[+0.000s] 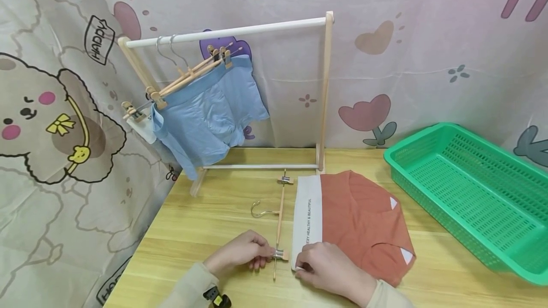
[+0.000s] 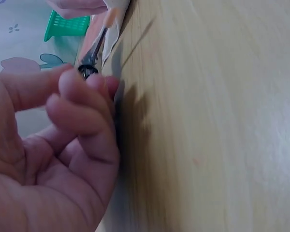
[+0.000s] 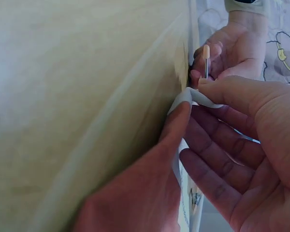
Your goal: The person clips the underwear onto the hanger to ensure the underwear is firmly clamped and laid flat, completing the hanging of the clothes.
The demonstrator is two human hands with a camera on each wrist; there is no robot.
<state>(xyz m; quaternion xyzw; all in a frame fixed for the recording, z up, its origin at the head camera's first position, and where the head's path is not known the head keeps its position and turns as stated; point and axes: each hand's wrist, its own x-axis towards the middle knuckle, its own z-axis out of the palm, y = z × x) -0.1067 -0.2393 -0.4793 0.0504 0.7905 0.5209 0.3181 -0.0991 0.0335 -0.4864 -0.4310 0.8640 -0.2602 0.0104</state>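
A wooden clip hanger (image 1: 280, 225) lies on the table with its metal hook pointing left. My left hand (image 1: 241, 252) pinches the hanger's near clip (image 1: 280, 254) between thumb and fingers; in the left wrist view the clip (image 2: 93, 54) juts out past the fingertips. Rust-orange briefs (image 1: 364, 222) are spread flat to the right, their white lettered waistband (image 1: 307, 213) running alongside the hanger. My right hand (image 1: 329, 267) pinches the near corner of that waistband, and in the right wrist view the white edge (image 3: 182, 96) is lifted between thumb and fingers. The hanger's far clip (image 1: 285, 180) sits untouched.
Behind stands a wooden rack (image 1: 325, 94) with a white rail (image 1: 257, 29). Light blue boxer briefs (image 1: 210, 108) hang from clip hangers at its left end. A green perforated basket (image 1: 449, 222) stands on the right. A patterned cloth (image 1: 428, 37) covers the wall.
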